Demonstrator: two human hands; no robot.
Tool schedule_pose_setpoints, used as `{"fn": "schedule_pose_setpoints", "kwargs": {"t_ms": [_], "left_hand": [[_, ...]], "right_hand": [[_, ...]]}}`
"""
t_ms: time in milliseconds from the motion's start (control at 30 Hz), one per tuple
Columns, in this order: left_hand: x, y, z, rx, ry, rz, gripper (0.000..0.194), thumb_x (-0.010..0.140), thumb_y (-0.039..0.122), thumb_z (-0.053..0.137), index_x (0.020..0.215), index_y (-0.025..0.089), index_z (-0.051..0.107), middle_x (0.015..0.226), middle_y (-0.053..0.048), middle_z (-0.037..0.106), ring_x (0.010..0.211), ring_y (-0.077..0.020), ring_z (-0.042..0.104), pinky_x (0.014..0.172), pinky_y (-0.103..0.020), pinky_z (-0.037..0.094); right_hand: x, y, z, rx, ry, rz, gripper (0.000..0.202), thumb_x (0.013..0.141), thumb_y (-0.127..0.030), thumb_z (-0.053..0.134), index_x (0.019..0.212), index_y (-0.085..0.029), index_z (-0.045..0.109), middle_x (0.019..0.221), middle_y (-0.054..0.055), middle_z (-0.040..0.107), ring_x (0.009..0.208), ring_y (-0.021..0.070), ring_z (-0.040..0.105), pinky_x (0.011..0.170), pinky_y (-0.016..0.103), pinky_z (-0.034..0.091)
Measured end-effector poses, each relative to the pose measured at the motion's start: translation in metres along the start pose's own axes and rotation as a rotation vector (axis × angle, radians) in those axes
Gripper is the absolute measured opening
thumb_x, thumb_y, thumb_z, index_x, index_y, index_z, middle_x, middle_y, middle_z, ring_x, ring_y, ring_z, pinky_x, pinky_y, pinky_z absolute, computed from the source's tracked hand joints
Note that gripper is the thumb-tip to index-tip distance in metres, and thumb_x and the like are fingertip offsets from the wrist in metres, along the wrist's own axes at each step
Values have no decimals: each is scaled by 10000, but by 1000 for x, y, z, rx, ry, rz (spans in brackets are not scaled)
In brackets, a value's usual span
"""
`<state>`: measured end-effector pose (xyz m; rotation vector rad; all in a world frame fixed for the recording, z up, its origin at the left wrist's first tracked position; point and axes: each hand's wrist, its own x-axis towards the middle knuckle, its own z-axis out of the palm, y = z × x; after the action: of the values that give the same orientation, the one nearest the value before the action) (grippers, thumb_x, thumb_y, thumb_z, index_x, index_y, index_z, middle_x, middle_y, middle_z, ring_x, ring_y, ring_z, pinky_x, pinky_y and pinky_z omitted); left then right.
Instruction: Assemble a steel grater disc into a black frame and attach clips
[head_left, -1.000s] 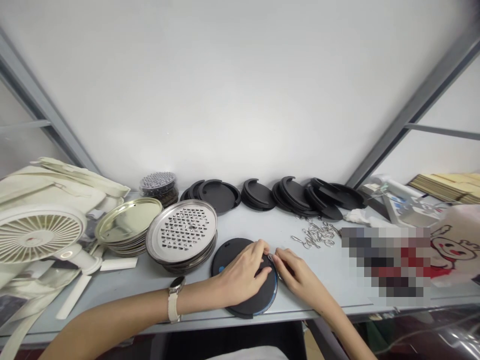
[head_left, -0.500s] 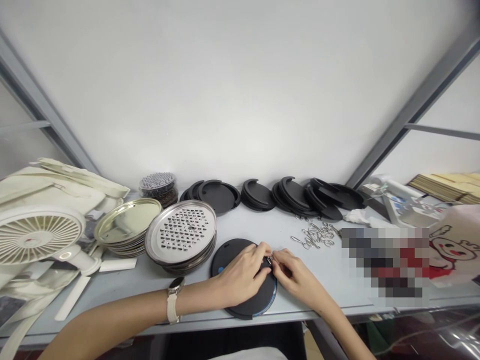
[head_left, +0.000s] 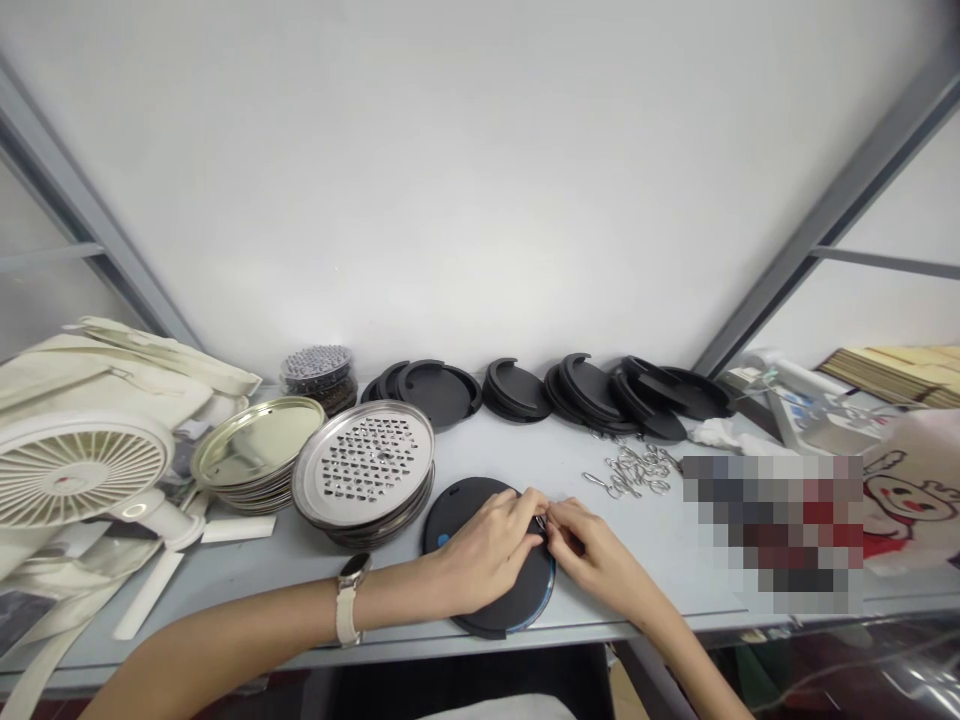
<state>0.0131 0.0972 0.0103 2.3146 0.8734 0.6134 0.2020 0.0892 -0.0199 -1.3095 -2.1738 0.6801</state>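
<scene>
Pinching a clip (head_left: 541,522) in the right hand (head_left: 589,545), nearer the left hand (head_left: 491,550) than a second ago, so working both at one spot; resting the left, grip unclear, on the disc (head_left: 466,502) on the table (head_left: 675,550).

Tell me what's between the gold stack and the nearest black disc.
The head view shows a stack of metal discs, the uppermost perforated, between the gold stack and black disc.
</scene>
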Motion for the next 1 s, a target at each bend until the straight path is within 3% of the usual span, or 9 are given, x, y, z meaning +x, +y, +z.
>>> {"fn": "schedule_pose_setpoints", "kwargs": {"t_ms": [367, 767, 1000], "left_hand": [[0, 0, 0, -20, 3, 21, 267, 906, 94, 444, 1141, 214, 405, 1110, -59, 572, 1085, -215, 505, 934, -354, 427], [-1, 5, -4, 66, 2, 20, 238, 906, 95, 437, 1120, 199, 420, 1075, -61, 548, 1029, -215, 501, 906, -353, 427], [0, 7, -5, 107, -14, 26, 220, 922, 111, 421, 1128, 187, 436, 1072, -65, 548, 1018, -219, 498, 911, -358, 425]], "right_hand": [[-1, 3, 0, 1, 7, 5, 231, 851, -121, 381, 654, -219, 312, 647, -20, 427, 691, 176, 468, 629, 282, 365], [-1, 0, -2, 45, -17, -25, 242, 962, -221, 346, 746, -207, 454, 719, 1, 522, 743, 184, 498, 700, 305, 393], [-3, 3, -1, 63, 13, 8, 269, 955, -255, 388, 689, -215, 375, 644, -33, 434, 685, 165, 461, 652, 282, 378]]}}
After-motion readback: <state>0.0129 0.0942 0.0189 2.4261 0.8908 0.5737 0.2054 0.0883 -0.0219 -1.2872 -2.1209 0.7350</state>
